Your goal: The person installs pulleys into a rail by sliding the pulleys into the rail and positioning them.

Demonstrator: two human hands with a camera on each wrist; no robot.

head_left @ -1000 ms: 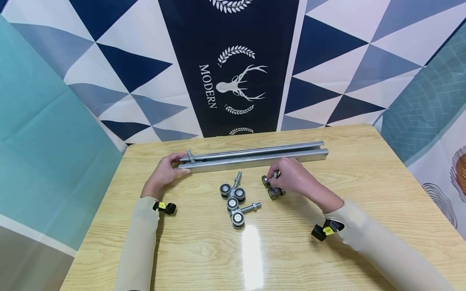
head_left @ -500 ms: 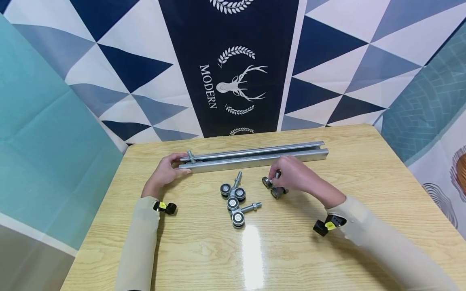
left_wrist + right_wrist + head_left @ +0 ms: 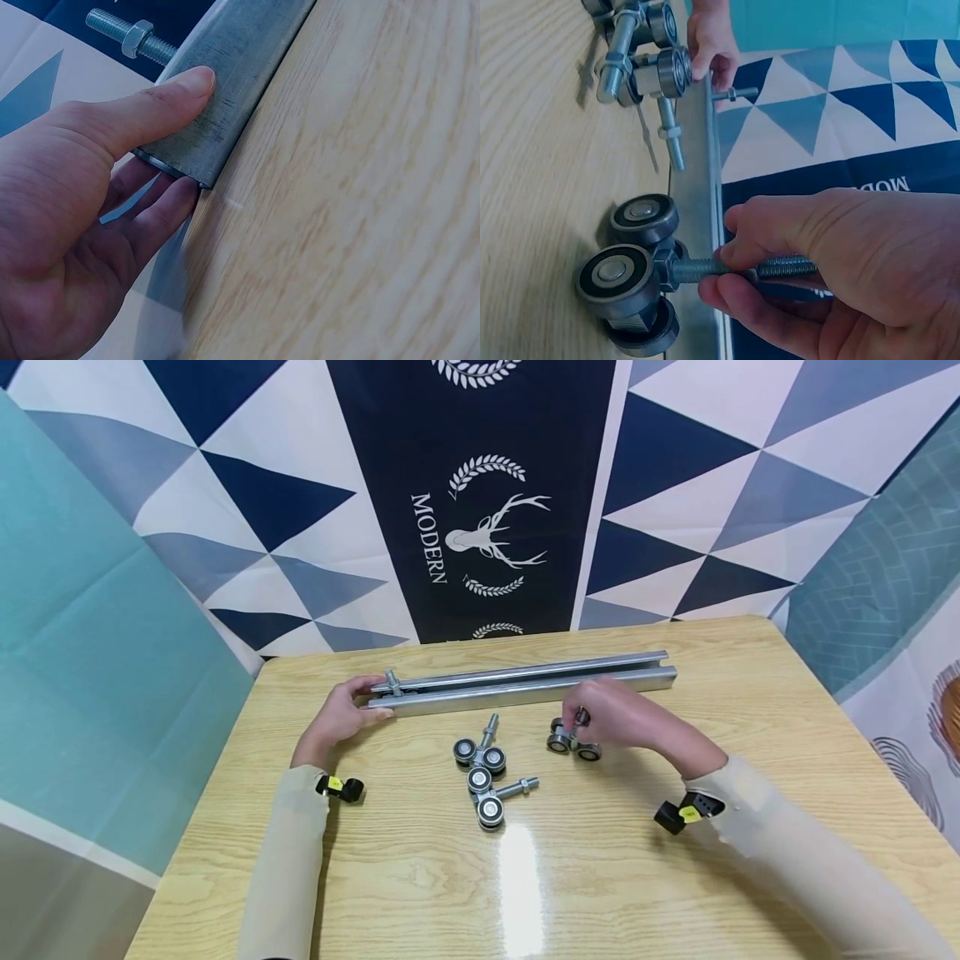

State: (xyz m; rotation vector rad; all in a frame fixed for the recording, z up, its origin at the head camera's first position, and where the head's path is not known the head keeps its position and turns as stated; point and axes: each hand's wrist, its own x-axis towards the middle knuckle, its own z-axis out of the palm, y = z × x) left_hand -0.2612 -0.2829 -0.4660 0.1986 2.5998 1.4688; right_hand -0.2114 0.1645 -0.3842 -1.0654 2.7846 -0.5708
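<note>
In this frame, a person's right hand [image 3: 615, 714] pinches the threaded stem [image 3: 694, 270] of a wheeled trolley [image 3: 615, 274] between its fingers, just in front of a long metal channel [image 3: 480, 696]; we cannot tell whether the wheels touch the wooden surface [image 3: 412, 877]. At the channel's left end, we see the left hand [image 3: 345, 710] gripping, thumb along the near wall, beside a bolt [image 3: 393, 682] rising from the slot. Two loose trolleys [image 3: 492, 760] lie close together between the hands, before a patterned cloth [image 3: 525, 443].

The white word "MODERN" [image 3: 429, 537] stands on dark backdrop panel [image 3: 491, 427].
</note>
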